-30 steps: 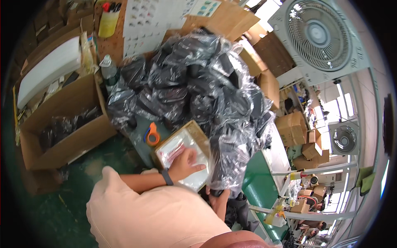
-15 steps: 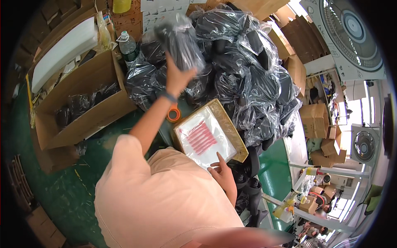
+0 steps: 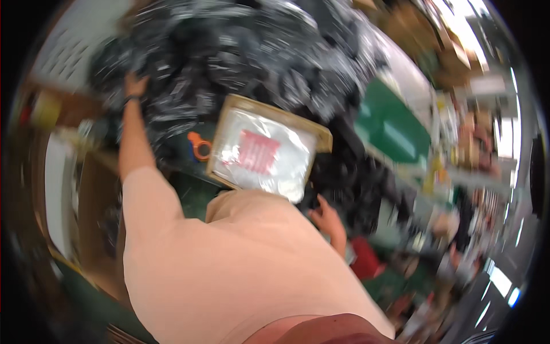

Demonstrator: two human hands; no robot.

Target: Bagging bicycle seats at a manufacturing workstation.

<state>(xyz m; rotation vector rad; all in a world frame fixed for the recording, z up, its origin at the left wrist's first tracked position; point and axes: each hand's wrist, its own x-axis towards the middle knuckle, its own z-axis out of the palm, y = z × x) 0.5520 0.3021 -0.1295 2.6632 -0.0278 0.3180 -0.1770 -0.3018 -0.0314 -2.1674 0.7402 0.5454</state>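
My left hand [image 3: 136, 86] reaches out to the far left, against a black part wrapped in clear plastic [image 3: 112, 60] at the edge of a large heap. Motion smears its fingers, so I cannot tell whether it grips that part. My right hand [image 3: 326, 218] hovers at the near right corner of a cardboard box [image 3: 326, 140], empty, fingers apart. Clear plastic bags with red print [image 3: 292, 143] lie in a flat stack on the box, close to my body. An orange tape dispenser [image 3: 200, 147] rests left of the box.
The heap of plastic-wrapped black parts [image 3: 229, 63] spreads across the far side. Unwrapped black parts [image 3: 344, 178] sit right of the box. An open carton [image 3: 91, 200] stands at the left. Beyond them on the right is a green surface [image 3: 395, 123].
My left hand has swung left with the wrapped black part it held, down to the heap's left edge. The view has turned. My right hand has come off the plastic bags.
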